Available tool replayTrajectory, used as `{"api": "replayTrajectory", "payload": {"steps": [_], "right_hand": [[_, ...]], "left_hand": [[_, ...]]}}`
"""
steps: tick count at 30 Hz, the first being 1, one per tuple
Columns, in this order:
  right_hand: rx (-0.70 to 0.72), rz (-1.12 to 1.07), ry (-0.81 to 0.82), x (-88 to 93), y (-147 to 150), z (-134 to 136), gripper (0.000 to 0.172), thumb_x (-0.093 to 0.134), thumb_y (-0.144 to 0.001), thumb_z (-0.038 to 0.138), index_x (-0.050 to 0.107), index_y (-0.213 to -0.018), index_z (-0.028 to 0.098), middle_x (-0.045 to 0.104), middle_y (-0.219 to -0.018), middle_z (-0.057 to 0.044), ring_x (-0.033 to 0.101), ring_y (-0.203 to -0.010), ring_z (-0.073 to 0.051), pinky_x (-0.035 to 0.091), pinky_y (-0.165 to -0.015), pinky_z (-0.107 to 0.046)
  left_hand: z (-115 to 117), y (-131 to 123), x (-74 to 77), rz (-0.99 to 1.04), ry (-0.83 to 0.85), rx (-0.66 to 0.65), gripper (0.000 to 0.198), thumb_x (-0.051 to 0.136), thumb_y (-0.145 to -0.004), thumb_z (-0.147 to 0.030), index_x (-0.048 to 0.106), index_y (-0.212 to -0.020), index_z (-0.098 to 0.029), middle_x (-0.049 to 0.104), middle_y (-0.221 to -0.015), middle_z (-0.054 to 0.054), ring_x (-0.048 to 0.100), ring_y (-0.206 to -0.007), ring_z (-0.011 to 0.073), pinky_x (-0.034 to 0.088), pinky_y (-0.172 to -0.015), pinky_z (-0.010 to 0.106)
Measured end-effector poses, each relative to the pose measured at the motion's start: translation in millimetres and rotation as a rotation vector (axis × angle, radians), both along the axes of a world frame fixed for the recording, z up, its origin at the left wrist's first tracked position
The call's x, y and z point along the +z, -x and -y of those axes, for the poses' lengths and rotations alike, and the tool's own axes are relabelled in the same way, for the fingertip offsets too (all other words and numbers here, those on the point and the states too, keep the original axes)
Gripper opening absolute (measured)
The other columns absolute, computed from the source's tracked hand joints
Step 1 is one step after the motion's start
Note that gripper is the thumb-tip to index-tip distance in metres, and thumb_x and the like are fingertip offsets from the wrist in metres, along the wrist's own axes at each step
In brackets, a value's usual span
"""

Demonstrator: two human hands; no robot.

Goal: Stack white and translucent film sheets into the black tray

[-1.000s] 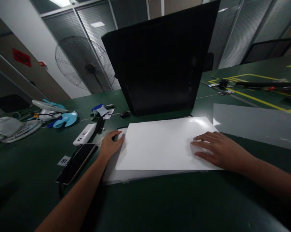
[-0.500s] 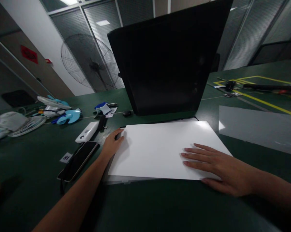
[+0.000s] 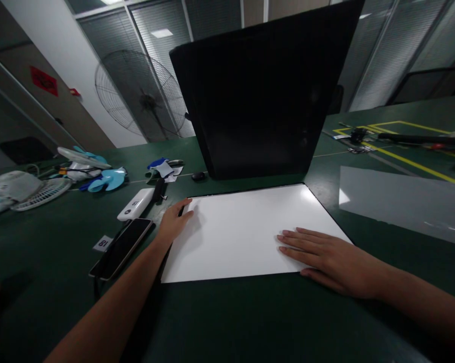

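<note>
A large white sheet lies flat on the green table in front of a tall black panel that stands tilted back. My left hand rests on the sheet's left edge near its far corner, fingers stretched forward. My right hand lies flat on the sheet's near right corner, fingers spread. Neither hand grips anything.
Left of the sheet lie a dark phone, a white power bank, a small "18" tag and blue fan blades with white fan parts. A second pale sheet lies at the right. A big floor fan stands behind.
The white sheet has slid toward me and squared up, now covering the layer that showed beneath it. My right hand drew back to the near right corner and flattened.
</note>
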State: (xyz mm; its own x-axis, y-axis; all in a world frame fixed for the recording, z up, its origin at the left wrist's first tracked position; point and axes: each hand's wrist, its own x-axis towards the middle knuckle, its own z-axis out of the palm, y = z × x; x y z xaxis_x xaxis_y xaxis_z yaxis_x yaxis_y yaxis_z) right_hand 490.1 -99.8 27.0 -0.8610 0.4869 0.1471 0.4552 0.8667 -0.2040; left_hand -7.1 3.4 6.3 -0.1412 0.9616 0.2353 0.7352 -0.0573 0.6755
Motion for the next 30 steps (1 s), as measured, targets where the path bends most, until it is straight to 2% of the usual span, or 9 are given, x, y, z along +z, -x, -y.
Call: {"api": "replayTrajectory", "payload": {"steps": [11,18,24,30], "right_hand": [[-0.06,-0.056,0.06,-1.0,-0.1,0.8,0.063,0.057,-0.111,0.038,0.037,-0.17,0.041,0.038,-0.174,0.001,0.043,-0.159,-0.027,0.037,-0.133,-0.053],[-0.103,-0.01,0.167,5.4,-24.2,-9.1,0.083,0.072,-0.101,0.051,0.032,-0.172,0.041,0.032,-0.177,-0.002,0.034,-0.163,-0.034,0.031,-0.134,-0.062],[-0.148,0.04,0.144,0.0,-39.1,-15.7,0.073,0.07,-0.101,0.054,0.042,-0.168,0.044,0.037,-0.174,-0.001,0.041,-0.159,-0.038,0.038,-0.129,-0.067],[-0.148,0.021,0.192,3.2,-35.0,-15.4,0.072,0.072,-0.099,0.059,0.048,-0.165,0.042,0.042,-0.173,-0.002,0.044,-0.157,-0.037,0.04,-0.128,-0.066]], "left_hand": [[5.1,-4.6,3.8,0.006,-0.012,0.027,0.048,0.077,-0.081,-0.023,0.081,-0.128,-0.026,0.074,-0.146,0.005,0.069,-0.138,0.0315,0.044,-0.127,0.05],[3.8,-5.2,1.2,-0.037,-0.03,0.014,0.042,0.075,-0.084,-0.029,0.081,-0.126,-0.024,0.074,-0.146,0.006,0.068,-0.139,0.0304,0.043,-0.128,0.048],[2.2,-3.8,-2.4,-0.05,-0.044,-0.001,0.04,0.074,-0.086,-0.037,0.082,-0.123,-0.022,0.073,-0.148,0.009,0.068,-0.139,0.0299,0.041,-0.129,0.047],[2.8,-4.9,-0.6,-0.06,-0.035,0.009,0.039,0.071,-0.085,-0.031,0.082,-0.122,-0.024,0.073,-0.147,0.006,0.068,-0.139,0.0291,0.04,-0.13,0.048]]}}
